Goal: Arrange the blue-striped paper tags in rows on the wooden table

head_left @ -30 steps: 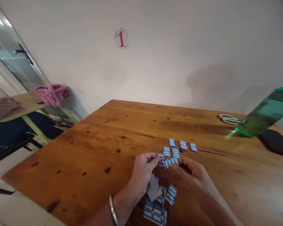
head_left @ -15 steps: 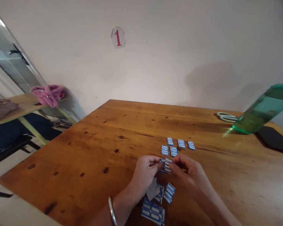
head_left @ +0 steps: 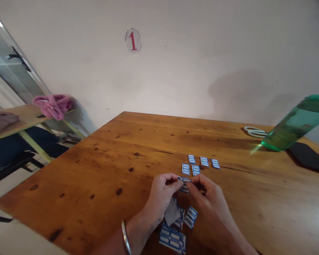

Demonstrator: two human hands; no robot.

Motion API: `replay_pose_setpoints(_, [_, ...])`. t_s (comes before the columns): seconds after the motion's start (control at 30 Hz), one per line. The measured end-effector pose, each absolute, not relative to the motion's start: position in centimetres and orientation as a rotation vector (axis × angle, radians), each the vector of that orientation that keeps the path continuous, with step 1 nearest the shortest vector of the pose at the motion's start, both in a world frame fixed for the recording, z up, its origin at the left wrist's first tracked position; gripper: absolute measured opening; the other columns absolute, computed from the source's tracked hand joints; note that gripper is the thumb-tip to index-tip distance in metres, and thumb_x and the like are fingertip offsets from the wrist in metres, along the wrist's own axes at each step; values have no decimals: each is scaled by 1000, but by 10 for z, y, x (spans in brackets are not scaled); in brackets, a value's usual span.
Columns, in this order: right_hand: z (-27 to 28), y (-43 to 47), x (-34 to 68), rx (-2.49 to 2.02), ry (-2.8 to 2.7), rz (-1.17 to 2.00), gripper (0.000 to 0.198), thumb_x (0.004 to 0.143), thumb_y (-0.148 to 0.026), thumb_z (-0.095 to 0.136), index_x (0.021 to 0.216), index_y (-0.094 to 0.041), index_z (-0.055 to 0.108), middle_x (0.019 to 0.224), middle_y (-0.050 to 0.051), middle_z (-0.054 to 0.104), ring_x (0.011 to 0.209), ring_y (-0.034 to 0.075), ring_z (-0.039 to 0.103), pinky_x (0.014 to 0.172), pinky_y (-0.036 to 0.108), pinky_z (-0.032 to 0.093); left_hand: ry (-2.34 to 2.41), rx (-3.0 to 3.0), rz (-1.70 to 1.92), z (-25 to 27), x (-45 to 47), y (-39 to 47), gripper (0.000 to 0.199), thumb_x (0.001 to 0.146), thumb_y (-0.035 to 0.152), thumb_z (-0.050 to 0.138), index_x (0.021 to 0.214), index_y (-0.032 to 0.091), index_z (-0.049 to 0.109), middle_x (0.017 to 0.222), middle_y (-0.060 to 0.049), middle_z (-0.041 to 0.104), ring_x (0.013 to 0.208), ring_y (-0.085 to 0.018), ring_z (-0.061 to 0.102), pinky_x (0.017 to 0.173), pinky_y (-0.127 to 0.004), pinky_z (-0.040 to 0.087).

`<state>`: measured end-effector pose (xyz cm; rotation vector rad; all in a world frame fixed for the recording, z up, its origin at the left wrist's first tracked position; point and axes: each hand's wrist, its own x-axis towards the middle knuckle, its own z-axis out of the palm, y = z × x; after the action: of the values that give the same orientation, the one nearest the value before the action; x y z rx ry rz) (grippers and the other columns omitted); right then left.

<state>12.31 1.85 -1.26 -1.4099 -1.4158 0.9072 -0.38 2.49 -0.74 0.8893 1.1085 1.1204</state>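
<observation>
Paper pieces printed in blue and white, seen partway through handling. The left hand point(head_left: 163, 189) and the right hand point(head_left: 208, 193) meet over the wooden table point(head_left: 108, 159), each with thumb and forefinger pinched on the held piece point(head_left: 185, 180), which spans the gap between the 2 sets of fingertips; whether it is folded or stacked on another cannot be told. Just beyond the fingers lie 5 small pieces, apart from one another: a nearer row of 2 point(head_left: 185, 169) and a farther row of 3 point(head_left: 191, 159). These are judged to be the finished portion. On the near side of the fingers, between the forearms, an overlapping pile point(head_left: 172, 239), a tilted piece point(head_left: 190, 217) and a plain grey-white scrap point(head_left: 172, 213) appear to remain, the pile's count being unclear. Well to the right of the fingers leans a green bottle point(head_left: 295, 124).
</observation>
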Motion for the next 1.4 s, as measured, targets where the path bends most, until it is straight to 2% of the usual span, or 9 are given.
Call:
replay_pose_setpoints(0.1, [-14,19,119,-1310,-1320,1020,22,68,-39,63,63,-19,55,58,-1,53,55,14,46,51,24,36,1099,811,1117,-7,-4,25,18,55,28,73,59,14,63,55,0,61,51,-10,51,49,-20,36])
replay_pose_setpoints(0.27, [-9,17,118,-1090,-1060,1413,23,65,-38,68,67,-17,59,65,0,60,61,14,53,58,25,42,1042,684,1123,-3,-4,23,26,50,28,77,59,15,57,55,2,58,49,-8,49,47,-18,35])
replay_pose_setpoints(0.53, [-7,16,121,-918,-795,1698,15,66,-31,70,72,-19,64,72,0,67,62,15,59,61,29,47,903,613,1103,-2,-4,22,25,51,28,77,59,12,61,56,-1,60,46,-9,50,44,-21,41])
replay_pose_setpoints(1.1, [-3,17,125,-921,-855,1668,17,67,-31,69,66,-17,58,65,0,61,59,13,54,58,26,43,871,655,1088,1,-4,20,19,56,25,75,60,12,62,56,0,60,45,-8,51,42,-19,44])
replay_pose_setpoints(1.3, [-4,19,127,-933,-912,1642,20,66,-34,69,67,-17,59,66,0,62,60,12,54,61,26,42,870,677,1068,2,-5,21,21,56,28,74,60,12,61,56,0,59,46,-9,50,43,-20,42])
replay_pose_setpoints(1.4, [-5,22,130,-1060,-1078,1476,23,64,-37,68,64,-16,58,61,-1,59,56,11,50,55,23,39,958,833,1100,0,-5,22,17,60,27,70,62,12,61,52,3,55,42,-5,43,40,-17,34])
